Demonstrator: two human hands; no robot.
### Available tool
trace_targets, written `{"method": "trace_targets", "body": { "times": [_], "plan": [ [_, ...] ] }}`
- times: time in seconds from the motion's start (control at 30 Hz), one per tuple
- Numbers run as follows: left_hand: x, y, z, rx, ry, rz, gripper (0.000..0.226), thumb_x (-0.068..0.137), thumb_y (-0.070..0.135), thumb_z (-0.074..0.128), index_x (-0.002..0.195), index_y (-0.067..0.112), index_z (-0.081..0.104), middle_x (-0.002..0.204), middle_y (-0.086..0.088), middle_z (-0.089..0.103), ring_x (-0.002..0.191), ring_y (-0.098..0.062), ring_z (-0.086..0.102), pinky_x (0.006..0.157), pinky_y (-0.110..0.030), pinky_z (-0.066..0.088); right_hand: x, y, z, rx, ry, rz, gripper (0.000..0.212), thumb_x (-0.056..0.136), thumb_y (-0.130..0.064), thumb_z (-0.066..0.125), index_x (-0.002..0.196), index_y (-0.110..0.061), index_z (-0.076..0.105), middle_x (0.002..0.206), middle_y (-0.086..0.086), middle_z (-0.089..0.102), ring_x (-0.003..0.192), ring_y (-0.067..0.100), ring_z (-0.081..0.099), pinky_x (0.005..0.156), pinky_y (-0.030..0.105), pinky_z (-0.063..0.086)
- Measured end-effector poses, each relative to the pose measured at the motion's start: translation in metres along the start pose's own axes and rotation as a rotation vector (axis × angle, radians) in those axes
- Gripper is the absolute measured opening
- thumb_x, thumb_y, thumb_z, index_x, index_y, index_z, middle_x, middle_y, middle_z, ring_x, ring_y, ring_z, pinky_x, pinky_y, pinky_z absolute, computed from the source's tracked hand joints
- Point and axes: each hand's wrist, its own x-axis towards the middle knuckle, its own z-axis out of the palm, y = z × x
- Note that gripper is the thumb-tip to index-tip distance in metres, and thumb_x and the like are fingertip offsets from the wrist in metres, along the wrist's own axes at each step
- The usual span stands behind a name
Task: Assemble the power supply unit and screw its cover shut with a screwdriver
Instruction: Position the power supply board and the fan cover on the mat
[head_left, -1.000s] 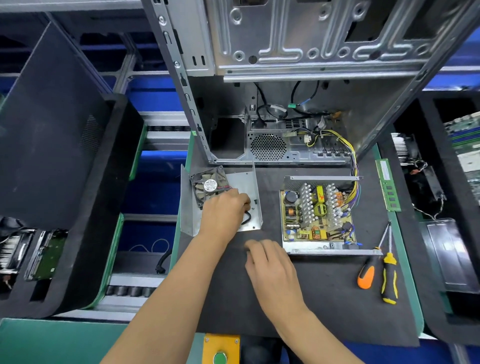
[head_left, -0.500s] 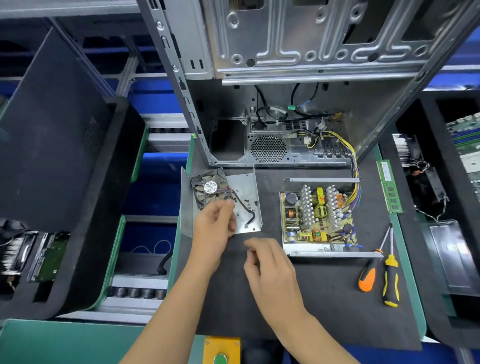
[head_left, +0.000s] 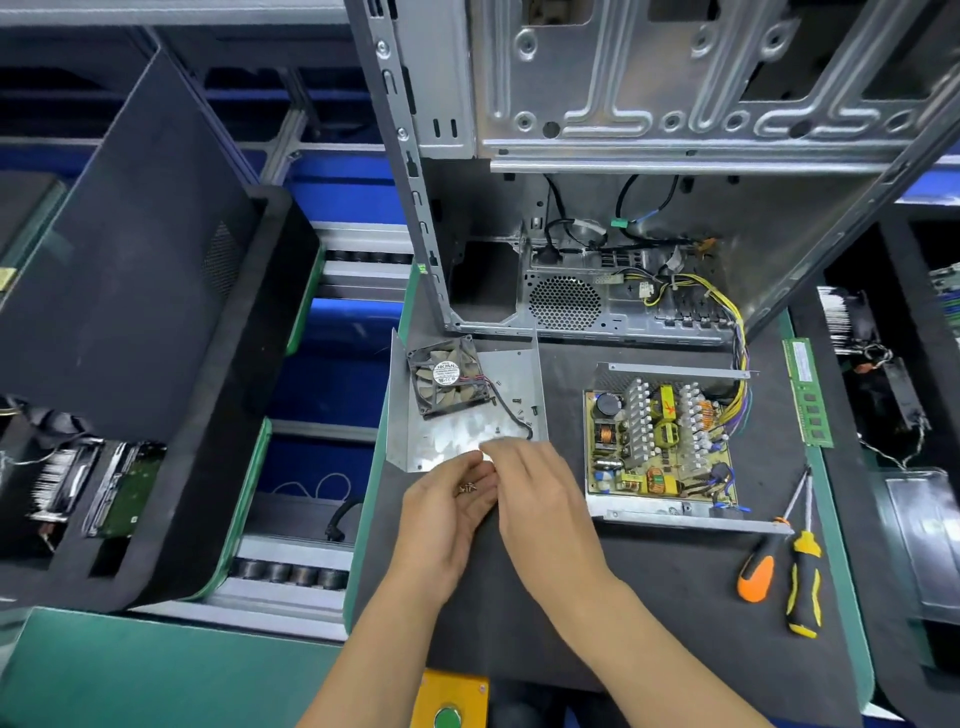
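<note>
My left hand (head_left: 441, 514) lies palm up and cupped on the black mat, with a few small screws (head_left: 467, 487) in the palm. My right hand (head_left: 543, 501) is beside it, its blurred fingertips reaching over the left fingers; whether they pinch a screw I cannot tell. Just beyond the hands lies the bent metal cover (head_left: 467, 434), with a black fan (head_left: 448, 375) and loose screws (head_left: 517, 401) on it. The open power supply base (head_left: 670, 519) with its circuit board (head_left: 660, 447) sits to the right. Two screwdrivers, one orange-handled (head_left: 756, 571) and one yellow-and-black (head_left: 804, 587), lie at the far right.
An open grey computer case (head_left: 623, 135) stands at the back, joined to the board by yellow wires (head_left: 737, 338). A green memory stick (head_left: 808, 395) lies at the mat's right edge. Black foam trays with parts flank the mat, and a yellow button box (head_left: 452, 699) sits at the front.
My left hand drew back from the cover toward me and turned palm up with screws in it. My right hand moved up and left to meet it.
</note>
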Motion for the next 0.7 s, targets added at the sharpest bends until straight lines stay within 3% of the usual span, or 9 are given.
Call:
{"method": "trace_targets", "body": {
  "times": [0.07,0.13,0.2,0.3,0.37,0.5,0.6,0.7],
  "plan": [
    [-0.002,0.0,-0.006,0.098,-0.033,0.029,0.024,0.097,0.0,0.053,0.112,-0.006,0.07,0.107,-0.021,0.072,0.101,-0.029,0.071,0.082,-0.034,0.058,0.017,-0.007,0.006,-0.111,-0.113,0.034,0.056,0.072,0.011,0.065,0.126,-0.002,0.06,0.13,0.016,0.059,0.109,0.033,0.059,0.091,0.044,0.052],
    [-0.005,-0.001,-0.011,0.172,-0.021,0.044,0.026,0.097,-0.003,0.051,0.103,0.002,0.076,0.106,-0.021,0.074,0.099,-0.028,0.073,0.075,-0.029,0.058,0.033,-0.013,0.016,-0.185,-0.195,0.047,0.063,0.082,0.008,0.056,0.143,-0.003,0.042,0.154,0.02,0.033,0.133,0.035,0.04,0.11,0.042,0.038],
    [-0.006,-0.002,-0.015,0.193,0.023,0.048,0.025,0.098,-0.001,0.053,0.101,0.003,0.077,0.104,-0.02,0.075,0.097,-0.027,0.073,0.072,-0.028,0.059,0.047,-0.014,0.026,-0.201,-0.229,0.069,0.063,0.091,0.003,0.047,0.15,-0.007,0.029,0.161,0.017,0.017,0.144,0.033,0.024,0.117,0.039,0.025],
    [-0.005,-0.003,-0.024,0.16,0.055,0.054,0.021,0.101,0.002,0.054,0.113,-0.003,0.07,0.108,-0.018,0.074,0.102,-0.027,0.072,0.082,-0.032,0.061,0.054,-0.01,0.033,-0.281,-0.263,0.094,0.06,0.095,-0.006,0.046,0.151,-0.01,0.024,0.162,0.015,0.01,0.144,0.033,0.02,0.115,0.04,0.023],
    [-0.005,-0.003,-0.027,0.122,0.067,0.055,0.022,0.102,0.005,0.053,0.115,-0.004,0.068,0.11,-0.02,0.074,0.104,-0.028,0.072,0.084,-0.032,0.06,0.051,-0.009,0.034,-0.28,-0.268,0.08,0.058,0.091,-0.007,0.049,0.147,-0.011,0.032,0.161,0.013,0.016,0.138,0.035,0.027,0.112,0.041,0.027],
    [-0.007,-0.003,-0.027,0.066,0.083,0.055,0.023,0.101,0.009,0.054,0.111,-0.006,0.069,0.107,-0.023,0.073,0.098,-0.027,0.073,0.075,-0.029,0.06,0.033,-0.007,0.028,-0.141,-0.293,-0.057,0.058,0.083,0.004,0.056,0.139,-0.004,0.049,0.153,0.015,0.038,0.138,0.035,0.037,0.111,0.046,0.036],
    [-0.008,-0.002,-0.028,0.038,0.044,0.048,0.022,0.099,0.005,0.056,0.113,-0.006,0.069,0.109,-0.023,0.073,0.102,-0.029,0.072,0.079,-0.03,0.06,-0.001,-0.003,0.023,-0.048,-0.156,-0.12,0.059,0.067,0.013,0.061,0.124,-0.002,0.064,0.132,0.014,0.059,0.119,0.032,0.058,0.101,0.041,0.05],
    [-0.007,-0.001,-0.031,0.009,0.088,0.015,0.021,0.096,-0.006,0.055,0.115,-0.006,0.066,0.106,-0.022,0.074,0.102,-0.03,0.073,0.082,-0.029,0.06,-0.037,0.005,0.022,-0.066,-0.029,-0.09,0.039,0.085,0.003,0.052,0.119,-0.007,0.067,0.119,0.006,0.062,0.101,0.025,0.059,0.088,0.035,0.052]
  ]
}}
